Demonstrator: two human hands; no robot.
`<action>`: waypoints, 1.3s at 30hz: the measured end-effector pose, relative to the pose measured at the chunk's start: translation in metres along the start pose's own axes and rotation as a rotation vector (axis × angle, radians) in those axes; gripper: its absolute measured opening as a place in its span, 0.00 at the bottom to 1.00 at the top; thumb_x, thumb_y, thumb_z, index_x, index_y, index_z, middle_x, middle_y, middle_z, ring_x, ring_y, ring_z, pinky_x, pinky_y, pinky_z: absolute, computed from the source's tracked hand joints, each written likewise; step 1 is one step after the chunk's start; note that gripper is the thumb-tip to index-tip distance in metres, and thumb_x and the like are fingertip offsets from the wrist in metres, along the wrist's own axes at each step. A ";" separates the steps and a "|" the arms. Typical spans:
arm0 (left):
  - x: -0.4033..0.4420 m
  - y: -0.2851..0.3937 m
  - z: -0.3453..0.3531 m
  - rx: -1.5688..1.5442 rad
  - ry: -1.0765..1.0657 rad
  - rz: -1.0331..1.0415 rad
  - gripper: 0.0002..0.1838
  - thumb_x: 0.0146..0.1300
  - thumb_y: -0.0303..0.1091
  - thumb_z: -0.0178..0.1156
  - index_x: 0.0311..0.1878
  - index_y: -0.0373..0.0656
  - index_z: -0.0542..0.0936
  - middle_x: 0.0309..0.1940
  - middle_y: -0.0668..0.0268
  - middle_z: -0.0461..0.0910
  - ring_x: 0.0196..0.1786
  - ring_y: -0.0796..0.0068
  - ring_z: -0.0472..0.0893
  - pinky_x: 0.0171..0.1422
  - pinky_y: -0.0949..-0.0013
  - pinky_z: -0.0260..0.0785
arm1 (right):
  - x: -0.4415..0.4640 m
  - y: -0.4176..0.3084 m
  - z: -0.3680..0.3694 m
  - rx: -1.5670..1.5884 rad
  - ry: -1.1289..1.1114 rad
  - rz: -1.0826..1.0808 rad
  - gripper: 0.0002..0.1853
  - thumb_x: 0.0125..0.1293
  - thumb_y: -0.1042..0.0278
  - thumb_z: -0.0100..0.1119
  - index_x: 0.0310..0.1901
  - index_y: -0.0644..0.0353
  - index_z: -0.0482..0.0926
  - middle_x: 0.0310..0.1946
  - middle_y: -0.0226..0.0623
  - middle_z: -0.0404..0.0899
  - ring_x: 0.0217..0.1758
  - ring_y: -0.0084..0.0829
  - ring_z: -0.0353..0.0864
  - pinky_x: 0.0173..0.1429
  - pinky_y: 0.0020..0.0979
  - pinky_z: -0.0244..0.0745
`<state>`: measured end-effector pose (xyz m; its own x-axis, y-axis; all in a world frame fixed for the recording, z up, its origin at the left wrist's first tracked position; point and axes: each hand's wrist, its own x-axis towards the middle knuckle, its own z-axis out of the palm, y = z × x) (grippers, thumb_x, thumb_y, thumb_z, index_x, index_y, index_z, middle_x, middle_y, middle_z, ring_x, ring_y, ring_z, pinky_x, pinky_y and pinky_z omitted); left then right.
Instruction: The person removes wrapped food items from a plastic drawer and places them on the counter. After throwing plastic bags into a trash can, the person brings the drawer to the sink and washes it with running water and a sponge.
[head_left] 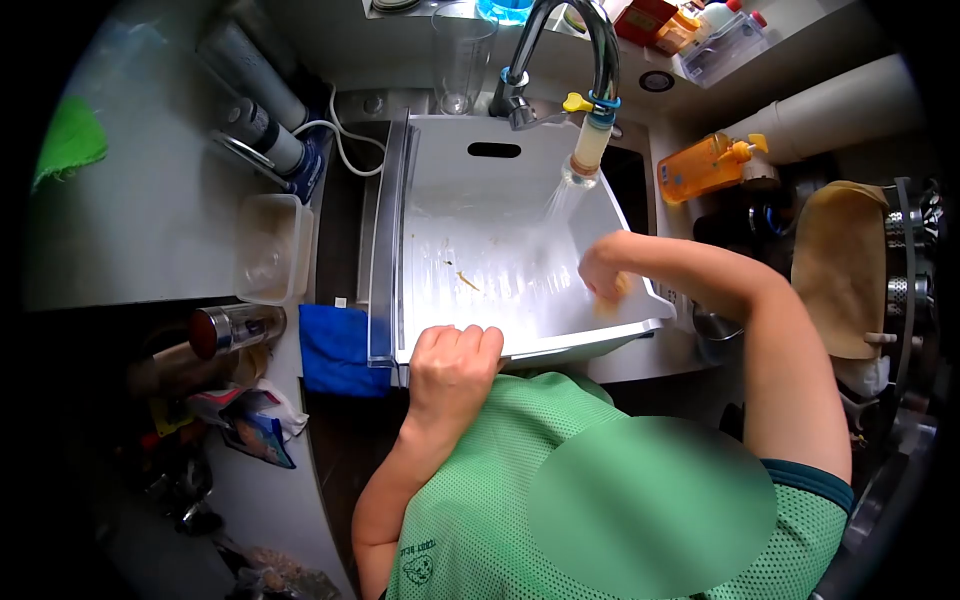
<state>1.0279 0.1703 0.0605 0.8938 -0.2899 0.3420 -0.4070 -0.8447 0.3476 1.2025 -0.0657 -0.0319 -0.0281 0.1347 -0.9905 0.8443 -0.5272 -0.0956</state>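
Observation:
A large white plastic drawer [445, 205] with a clear front panel lies tilted across the sink. My left hand [452, 370] is closed over its near rim. Inside the drawer, by the right wall, my right hand [602, 268] is closed on a yellowish sponge [612, 297], partly hidden by the fingers and slightly blurred. Water sprays from the faucet [590, 150] into the drawer. Wet streaks and a few brown bits of debris [467, 281] show on the drawer's bottom.
An orange soap bottle [700, 168] stands right of the sink, and a clear pitcher [463, 60] behind it. To the left are a clear plastic container [272, 250] and a blue cloth [343, 350] hanging over the edge. A brown cutting board [840, 270] stands at the right.

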 end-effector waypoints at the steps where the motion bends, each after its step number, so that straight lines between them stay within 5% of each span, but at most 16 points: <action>1: -0.001 0.000 0.000 0.004 -0.015 0.002 0.18 0.30 0.37 0.69 0.18 0.46 0.67 0.14 0.69 0.66 0.20 0.70 0.70 0.30 0.68 0.62 | 0.015 0.012 0.001 0.017 0.070 0.053 0.15 0.38 0.62 0.63 0.31 0.56 0.82 0.32 0.38 0.81 0.35 0.38 0.77 0.38 0.35 0.71; 3: -0.003 0.001 0.000 0.000 -0.011 0.005 0.18 0.30 0.37 0.69 0.19 0.46 0.67 0.14 0.69 0.66 0.20 0.70 0.70 0.30 0.68 0.63 | 0.019 0.024 -0.013 0.054 0.472 0.287 0.18 0.41 0.59 0.63 0.35 0.57 0.81 0.35 0.41 0.79 0.37 0.38 0.77 0.40 0.34 0.72; 6: -0.002 0.000 0.000 -0.003 0.000 0.001 0.19 0.29 0.37 0.69 0.19 0.46 0.67 0.14 0.69 0.67 0.21 0.70 0.70 0.30 0.68 0.63 | 0.129 0.095 -0.008 0.255 0.847 0.140 0.16 0.48 0.59 0.61 0.39 0.57 0.78 0.38 0.40 0.78 0.39 0.35 0.78 0.40 0.32 0.73; 8: -0.001 0.000 0.000 -0.013 0.012 0.005 0.19 0.29 0.36 0.70 0.19 0.46 0.67 0.14 0.69 0.67 0.21 0.70 0.71 0.31 0.68 0.63 | 0.081 0.071 -0.024 1.638 0.738 -0.275 0.13 0.54 0.63 0.57 0.41 0.54 0.75 0.37 0.36 0.78 0.39 0.31 0.79 0.41 0.31 0.73; 11: 0.003 0.001 -0.001 0.008 -0.003 0.003 0.19 0.29 0.36 0.70 0.19 0.46 0.67 0.14 0.69 0.68 0.21 0.70 0.71 0.31 0.68 0.63 | 0.045 0.050 -0.030 2.117 0.585 -0.490 0.10 0.58 0.62 0.56 0.39 0.53 0.74 0.36 0.33 0.77 0.38 0.27 0.78 0.41 0.29 0.75; 18: 0.007 0.002 -0.006 -0.029 -0.025 0.024 0.18 0.31 0.35 0.70 0.20 0.46 0.68 0.15 0.69 0.68 0.20 0.71 0.71 0.31 0.69 0.63 | 0.001 0.034 -0.030 1.995 0.850 -0.552 0.08 0.59 0.58 0.56 0.34 0.50 0.73 0.29 0.30 0.75 0.29 0.21 0.77 0.28 0.20 0.70; 21: 0.008 0.001 -0.005 -0.018 -0.027 0.034 0.18 0.31 0.35 0.70 0.20 0.46 0.68 0.14 0.69 0.68 0.20 0.71 0.71 0.31 0.69 0.64 | 0.016 0.041 -0.027 1.727 0.983 -0.235 0.10 0.59 0.56 0.55 0.37 0.51 0.73 0.29 0.34 0.77 0.29 0.28 0.78 0.30 0.28 0.73; 23: 0.008 0.000 -0.006 -0.013 -0.029 0.039 0.19 0.31 0.36 0.71 0.19 0.45 0.67 0.14 0.69 0.68 0.19 0.70 0.71 0.30 0.68 0.64 | 0.045 0.056 -0.017 1.108 1.532 -0.190 0.15 0.58 0.51 0.55 0.40 0.52 0.75 0.28 0.40 0.77 0.34 0.36 0.79 0.35 0.37 0.74; 24: 0.008 0.000 -0.006 -0.009 -0.028 0.042 0.19 0.31 0.37 0.71 0.19 0.45 0.67 0.14 0.69 0.68 0.19 0.70 0.71 0.30 0.68 0.64 | 0.039 0.061 -0.012 1.110 1.537 -0.192 0.15 0.58 0.51 0.55 0.40 0.52 0.75 0.28 0.40 0.77 0.34 0.36 0.79 0.35 0.37 0.74; 26: 0.007 0.001 -0.006 -0.005 -0.029 0.051 0.19 0.31 0.37 0.71 0.19 0.45 0.67 0.14 0.69 0.69 0.19 0.70 0.71 0.30 0.68 0.64 | -0.031 0.042 -0.012 0.875 1.163 0.598 0.24 0.55 0.44 0.56 0.46 0.55 0.73 0.36 0.46 0.77 0.42 0.41 0.78 0.44 0.42 0.72; 28: 0.009 0.002 -0.007 -0.001 -0.024 0.052 0.19 0.31 0.38 0.71 0.19 0.44 0.67 0.13 0.68 0.68 0.19 0.70 0.71 0.29 0.68 0.64 | -0.032 0.047 0.014 0.833 1.188 0.858 0.32 0.50 0.39 0.58 0.49 0.58 0.71 0.44 0.48 0.75 0.48 0.41 0.76 0.49 0.40 0.71; 29: 0.009 0.002 -0.008 0.001 -0.025 0.060 0.19 0.31 0.38 0.71 0.19 0.44 0.67 0.13 0.68 0.68 0.19 0.70 0.71 0.29 0.68 0.64 | -0.028 0.054 0.030 0.862 1.086 0.824 0.38 0.46 0.36 0.60 0.50 0.60 0.69 0.47 0.48 0.73 0.48 0.43 0.76 0.49 0.40 0.71; 30: 0.010 0.002 -0.008 0.004 -0.020 0.058 0.19 0.31 0.38 0.71 0.18 0.44 0.67 0.13 0.68 0.68 0.19 0.69 0.72 0.28 0.68 0.64 | -0.010 0.067 0.047 0.825 1.000 0.792 0.33 0.47 0.43 0.63 0.48 0.61 0.71 0.39 0.46 0.75 0.42 0.42 0.78 0.43 0.39 0.74; 32: 0.012 0.003 -0.009 0.012 -0.017 0.061 0.19 0.31 0.39 0.70 0.18 0.44 0.67 0.13 0.68 0.69 0.19 0.69 0.72 0.27 0.67 0.63 | 0.019 0.087 0.066 1.543 0.774 0.284 0.25 0.48 0.57 0.61 0.45 0.65 0.72 0.34 0.44 0.74 0.35 0.39 0.78 0.37 0.38 0.74; 36: 0.019 0.005 -0.019 0.059 -0.074 0.125 0.18 0.33 0.40 0.70 0.17 0.46 0.68 0.12 0.71 0.69 0.18 0.72 0.72 0.27 0.70 0.62 | 0.013 0.066 0.066 1.699 0.970 0.093 0.20 0.46 0.67 0.57 0.43 0.68 0.73 0.30 0.42 0.73 0.30 0.35 0.76 0.32 0.37 0.73; 39: 0.033 0.008 -0.036 0.106 -0.088 0.154 0.18 0.35 0.43 0.68 0.17 0.47 0.68 0.12 0.71 0.69 0.18 0.72 0.72 0.26 0.70 0.63 | 0.008 0.050 0.065 1.770 0.917 -0.055 0.23 0.45 0.70 0.56 0.47 0.65 0.72 0.35 0.43 0.75 0.38 0.35 0.76 0.44 0.35 0.72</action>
<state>1.0474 0.1704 0.1063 0.8376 -0.4534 0.3046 -0.5220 -0.8287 0.2020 1.2098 -0.1455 -0.0509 0.6882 0.1845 -0.7016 -0.5355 -0.5233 -0.6629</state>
